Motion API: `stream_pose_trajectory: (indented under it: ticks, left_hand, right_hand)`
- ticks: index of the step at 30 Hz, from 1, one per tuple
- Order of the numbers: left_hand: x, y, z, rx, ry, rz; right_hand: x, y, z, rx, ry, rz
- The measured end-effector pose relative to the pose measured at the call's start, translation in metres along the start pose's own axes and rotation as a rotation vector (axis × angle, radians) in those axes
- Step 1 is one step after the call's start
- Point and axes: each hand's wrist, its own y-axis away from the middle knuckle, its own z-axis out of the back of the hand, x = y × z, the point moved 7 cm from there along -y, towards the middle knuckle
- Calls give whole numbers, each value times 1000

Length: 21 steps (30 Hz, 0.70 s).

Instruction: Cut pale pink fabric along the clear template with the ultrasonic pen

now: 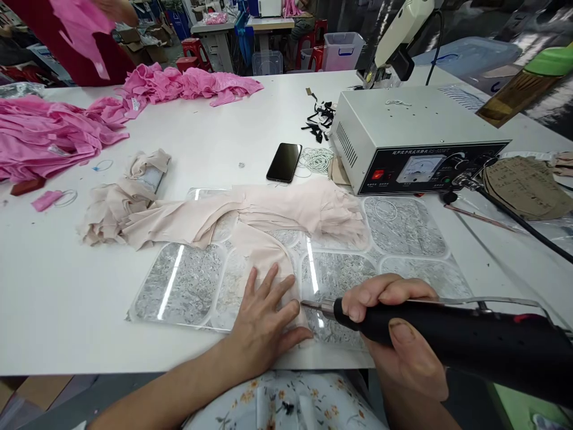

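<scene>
My left hand (266, 319) lies flat with fingers spread, pressing a pale beige piece of fabric (262, 242) onto a grey marbled mat (179, 283). In my right hand (403, 322) is a black ultrasonic handpiece (465, 340), wrapped by my fingers, its metal tip pointing left. That tip is close to my left thumb and the fabric's edge; whether it touches the cloth I cannot tell. Behind my left hand, a stack of the same beige fabric (295, 209) stretches across the mat, with a bunched heap (111, 209) at its left end.
A grey control box (421, 137) with a dial stands at the right, its black cable (528, 227) running off to the right. A phone (285, 162) and a coil of pale cord (316, 160) lie beside it. Pink garments (49, 134) are piled back left, near another person's hand (117, 11).
</scene>
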Motion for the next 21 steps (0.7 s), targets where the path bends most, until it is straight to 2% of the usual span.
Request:
stream_pose_trajectory:
  ticks: [6,12,21]
  left_hand:
    - [1,1,-2,17,-6,12]
    - [-1,1,-2,-4,35,13]
    - [-2,1,-3,-17,45,31]
  right_hand:
    - [3,1,5,-63,-29,-19]
    - [13,12,8,11,3,-87]
    - [13,13,7,15,26,-90]
